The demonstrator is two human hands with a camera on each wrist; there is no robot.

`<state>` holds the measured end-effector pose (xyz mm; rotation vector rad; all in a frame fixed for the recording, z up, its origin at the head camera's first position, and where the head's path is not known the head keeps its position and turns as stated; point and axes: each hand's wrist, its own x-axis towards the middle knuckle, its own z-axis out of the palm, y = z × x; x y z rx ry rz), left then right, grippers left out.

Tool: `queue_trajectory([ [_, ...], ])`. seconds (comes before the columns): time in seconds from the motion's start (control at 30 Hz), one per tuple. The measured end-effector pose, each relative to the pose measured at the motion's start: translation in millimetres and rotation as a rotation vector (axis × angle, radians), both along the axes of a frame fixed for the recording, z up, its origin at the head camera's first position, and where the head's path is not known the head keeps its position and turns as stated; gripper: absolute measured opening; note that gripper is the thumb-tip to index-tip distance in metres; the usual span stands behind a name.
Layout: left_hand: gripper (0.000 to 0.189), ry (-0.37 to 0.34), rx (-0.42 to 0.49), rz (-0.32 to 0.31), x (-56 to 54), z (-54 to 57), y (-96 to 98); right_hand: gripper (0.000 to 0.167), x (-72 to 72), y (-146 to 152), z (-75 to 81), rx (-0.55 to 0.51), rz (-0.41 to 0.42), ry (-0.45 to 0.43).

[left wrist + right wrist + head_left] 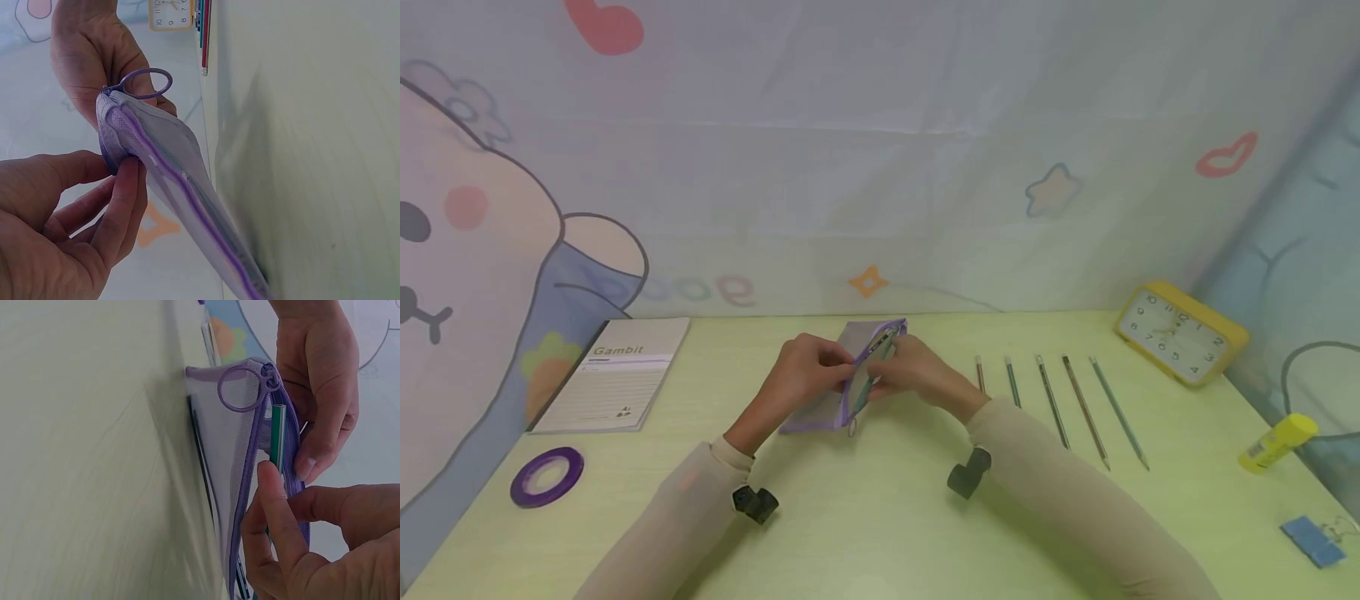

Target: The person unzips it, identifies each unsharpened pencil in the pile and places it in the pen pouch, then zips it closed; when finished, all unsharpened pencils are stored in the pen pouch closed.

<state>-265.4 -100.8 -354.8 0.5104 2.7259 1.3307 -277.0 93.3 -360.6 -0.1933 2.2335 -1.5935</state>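
A translucent pencil pouch [856,335] with purple zip edging is held just above the table, its zip open. My left hand [805,365] pinches the purple edge of the opening between thumb and fingers. At the mouth, my right hand [917,367] holds a green pencil [278,434] lying lengthwise between the zip edges; the fingers cover part of it. A purple ring pull [240,389] hangs at one end of the zip. Through the pouch's side in the right wrist view, dark slim sticks [201,450] show. Several pencils [1086,408] lie in a row to the right.
A notepad [613,375] lies at the back left, with a purple tape roll [547,477] in front of it. On the right are a yellow clock [1182,333], a yellow glue stick [1277,442] and a blue binder clip [1312,540]. A printed cloth [925,167] hangs behind the table.
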Motion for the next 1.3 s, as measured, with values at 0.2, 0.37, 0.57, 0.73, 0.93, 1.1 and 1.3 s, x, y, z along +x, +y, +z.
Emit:
queue_trajectory([
  [0.2, 0.017, 0.0, 0.0, 0.002, 0.1, -0.3, -2.2, 0.041, 1.2, -1, 0.1, -0.015, 0.023, -0.018],
  [0.37, 0.018, 0.002, -0.013, 0.009, 1.2, 1.2, -3.8, 0.039, 1.2, -2, 0.6, 0.014, 0.022, -0.011],
  [0.57, 0.018, -0.005, -0.013, 0.011, 2.1, 2.9, -4.4, 0.045, 2.3, 2, 4.0, 0.054, 0.006, 0.002],
  [0.73, 0.02, 0.002, -0.022, 0.017, 2.5, 5.7, -7.1, 0.059, 12.0, 10, 8.8, 0.127, 0.024, 0.117],
  [0.93, 0.021, 0.002, -0.027, 0.025, 0.8, 10.1, -11.1, 0.028, 41.7, 13, 15.3, 0.287, 0.157, 0.344],
  [1.1, 0.022, -0.006, -0.024, 0.039, -0.7, 12.4, -12.9, 0.022, 56.0, 8, 8.6, 0.251, 0.3, 0.307],
  [1.3, 0.021, -0.021, -0.02, 0.038, -0.2, 12.6, -11.4, 0.024, 51.1, 3, -12.3, 0.027, 0.305, 0.118],
])
